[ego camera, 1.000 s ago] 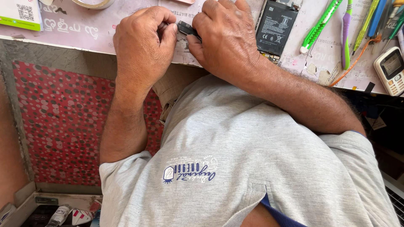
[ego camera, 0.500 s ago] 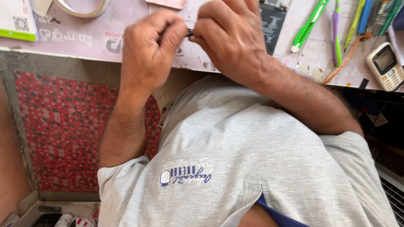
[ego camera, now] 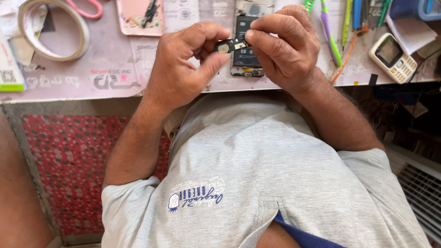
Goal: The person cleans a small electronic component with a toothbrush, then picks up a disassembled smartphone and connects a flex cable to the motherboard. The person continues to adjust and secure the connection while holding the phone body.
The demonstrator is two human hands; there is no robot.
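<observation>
A small dark circuit part (ego camera: 231,45) is pinched between both hands just above the near edge of the pink work mat (ego camera: 115,78). The left hand (ego camera: 186,69) is closed on its left end, thumb and forefinger gripping. The right hand (ego camera: 285,46) is closed on its right end, fingertips pressed to it. The part is held in the air, right over an opened phone (ego camera: 245,55) that lies flat on the mat with its back off.

Step in hand, as judged: the small part is being inspected or oriented between the fingers, clear of the phone body. A steady two-point pinch and careful turning would be called for next, since the part is tiny and easily dropped or bent.

Further left on the mat, a roll of tape (ego camera: 55,30) is seen, with pink scissors (ego camera: 87,8) at the far edge and a pink phone cover (ego camera: 140,16) between them and the phone. To the right, a row of coloured tools (ego camera: 335,41) is laid out, and a small white keypad phone (ego camera: 392,57) sits near the right edge.
</observation>
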